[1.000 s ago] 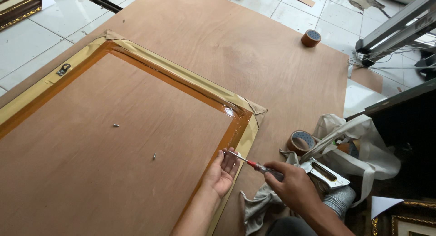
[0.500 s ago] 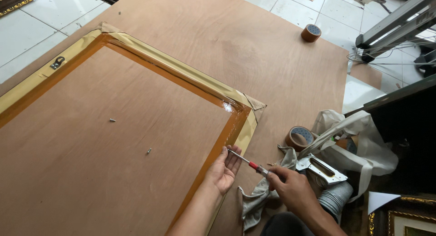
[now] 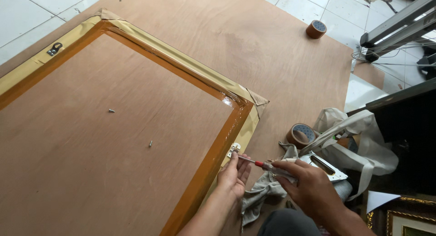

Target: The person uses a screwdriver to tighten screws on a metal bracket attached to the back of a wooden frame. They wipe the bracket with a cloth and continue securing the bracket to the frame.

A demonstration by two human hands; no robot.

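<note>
a small metal hanger [image 3: 233,150] is steadied on the frame [image 3: 213,161] by the left hand [image 3: 234,177], fingers loosely curled. a screwdriver [image 3: 263,164] is gripped in the right hand [image 3: 306,186], its tip at the hanger. the fastening step appears in hand; steady downward pressure and turning would be called for.

Single head view, looking steeply down from above at frame back [image 3: 113,140] on floor. Close range: both hands at bottom edge, left hand [image 3: 234,177], right hand [image 3: 306,186]. Tiles [image 3: 318,18] fill top, further off.
</note>
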